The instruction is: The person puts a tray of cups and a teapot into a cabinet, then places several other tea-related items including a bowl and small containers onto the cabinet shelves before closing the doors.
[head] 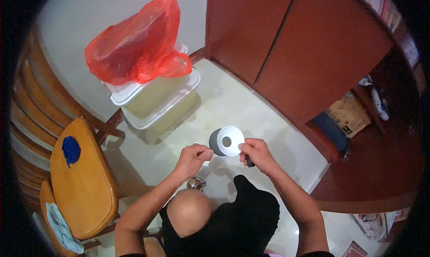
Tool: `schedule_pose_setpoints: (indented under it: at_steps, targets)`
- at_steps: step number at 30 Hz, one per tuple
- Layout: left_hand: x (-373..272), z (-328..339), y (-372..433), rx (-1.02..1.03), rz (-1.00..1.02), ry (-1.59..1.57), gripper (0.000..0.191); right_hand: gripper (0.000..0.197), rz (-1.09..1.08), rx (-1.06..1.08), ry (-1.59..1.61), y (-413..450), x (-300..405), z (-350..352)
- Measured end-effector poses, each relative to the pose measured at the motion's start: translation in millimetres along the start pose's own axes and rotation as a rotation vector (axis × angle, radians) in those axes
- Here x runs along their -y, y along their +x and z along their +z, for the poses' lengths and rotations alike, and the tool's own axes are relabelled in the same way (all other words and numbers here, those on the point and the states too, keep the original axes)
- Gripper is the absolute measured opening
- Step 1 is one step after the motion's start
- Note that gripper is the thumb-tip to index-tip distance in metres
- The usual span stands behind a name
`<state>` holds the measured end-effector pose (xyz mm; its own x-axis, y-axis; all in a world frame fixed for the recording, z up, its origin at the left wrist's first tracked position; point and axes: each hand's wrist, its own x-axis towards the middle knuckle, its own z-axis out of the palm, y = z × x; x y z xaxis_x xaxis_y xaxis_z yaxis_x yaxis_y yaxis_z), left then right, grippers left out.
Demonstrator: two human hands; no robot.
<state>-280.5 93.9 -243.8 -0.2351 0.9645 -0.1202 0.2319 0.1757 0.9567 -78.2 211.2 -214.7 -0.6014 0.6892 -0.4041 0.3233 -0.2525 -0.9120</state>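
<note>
My right hand [258, 154] grips the rim of a grey cylindrical object [214, 143] with a white, ring-shaped end that has a round hole at its centre. Below that rim, a small black piece [249, 161] shows by the same hand's fingers. My left hand [195, 159] has thumb and forefinger pinched together at the lower left edge of the cylinder. Whether anything thin sits between those fingertips is too small to tell. A shiny round metal object [196, 183] is low down near my bare knee [189, 210], partly hidden by it.
Stacked lidded plastic boxes [161, 109] stand against the wall under a red plastic bag [137, 45]. At left is a wooden chair [84, 196] bearing a dark blue item [71, 150]; a light blue cloth [62, 226] hangs nearby. A reddish-brown cabinet [302, 55] with an open shelf borders the right.
</note>
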Motion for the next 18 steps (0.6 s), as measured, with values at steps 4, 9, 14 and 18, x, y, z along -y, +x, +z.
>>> schedule_pose_setpoints:
  at_steps: [4,9,14,18]
  targets:
    - [-19.7,13.8,13.5,0.118,-0.024,-0.082,0.019,0.020,-0.122,-0.217,0.300,-36.2,14.1,-39.6]
    - [-54.5,54.6,36.2,0.256,0.000,-0.202,0.019,0.022,-0.303,-0.469,0.448,-71.3,-9.6,-119.3]
    - [-88.3,90.6,50.5,0.302,0.023,-0.245,0.019,0.021,-0.369,-0.732,0.547,-87.8,-15.6,-171.4]
    - [-117.7,140.2,57.0,0.411,0.020,-0.299,0.018,0.022,-0.420,-0.798,0.656,-112.6,-13.9,-208.8]
